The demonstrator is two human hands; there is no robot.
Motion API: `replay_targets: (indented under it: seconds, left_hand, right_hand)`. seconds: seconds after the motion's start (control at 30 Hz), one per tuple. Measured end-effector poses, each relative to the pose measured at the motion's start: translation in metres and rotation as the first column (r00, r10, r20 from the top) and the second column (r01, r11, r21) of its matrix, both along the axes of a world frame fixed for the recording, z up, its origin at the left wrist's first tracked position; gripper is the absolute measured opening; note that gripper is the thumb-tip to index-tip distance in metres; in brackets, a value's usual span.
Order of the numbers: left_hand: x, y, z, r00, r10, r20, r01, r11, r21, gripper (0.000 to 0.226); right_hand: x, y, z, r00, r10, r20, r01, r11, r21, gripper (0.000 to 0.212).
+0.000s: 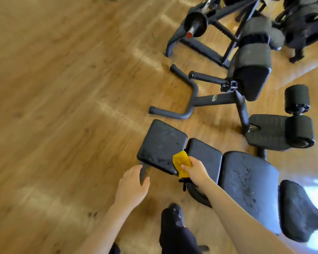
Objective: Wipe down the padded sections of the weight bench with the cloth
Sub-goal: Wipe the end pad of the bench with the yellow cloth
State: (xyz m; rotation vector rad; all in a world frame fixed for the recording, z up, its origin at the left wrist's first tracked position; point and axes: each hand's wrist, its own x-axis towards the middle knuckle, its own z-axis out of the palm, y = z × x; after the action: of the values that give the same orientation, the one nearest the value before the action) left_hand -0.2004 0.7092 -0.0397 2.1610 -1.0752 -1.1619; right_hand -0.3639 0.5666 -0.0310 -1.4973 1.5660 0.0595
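Two hands work the black padded weight bench [206, 158]. Right hand [195, 169] grips a crumpled yellow cloth [180, 163] against its end pad. Left hand [132, 184], at eight o'clock, curls fingers round a dark frame bar [143, 173].

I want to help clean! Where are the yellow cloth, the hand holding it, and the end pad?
yellow cloth [179, 161]: head view, on its bunched upper fold.
right hand [195, 168]: head view, on the back of the hand.
end pad [161, 143]: head view, on its scuffed top surface.

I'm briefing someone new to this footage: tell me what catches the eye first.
The bright yellow cloth, gripped by the right hand, stands out at the gap between two scuffed black bench pads. The left hand holds a dark bar under the end pad, over a wooden plank floor.
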Motion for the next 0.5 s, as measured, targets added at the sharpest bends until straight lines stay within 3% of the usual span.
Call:
replay_targets:
  seconds: [0.1,0.23,0.37,0.5]
  left_hand:
    - [-0.027,-0.004,-0.023,0.996,0.086,0.033,-0.087,0.996,0.03,0.056]
    - [-0.076,-0.035,-0.058,0.966,0.174,0.192,-0.178,0.984,0.003,0.061]
    - [-0.115,-0.071,-0.115,0.922,0.272,0.277,-0.285,0.958,0.006,0.071]
    - [-0.142,-0.092,-0.179,0.885,0.268,0.38,-0.296,0.955,0.015,0.085]
  right_hand:
    - [-0.009,-0.025,-0.008,0.988,0.152,-0.014,-0.152,0.987,-0.044,0.035]
    - [-0.032,-0.079,-0.042,0.939,0.345,-0.012,-0.343,0.928,-0.147,0.033]
    - [-0.044,-0.129,-0.096,0.839,0.538,-0.079,-0.537,0.798,-0.273,0.053]
    - [-0.041,-0.164,-0.141,0.753,0.643,-0.139,-0.63,0.642,-0.437,0.056]
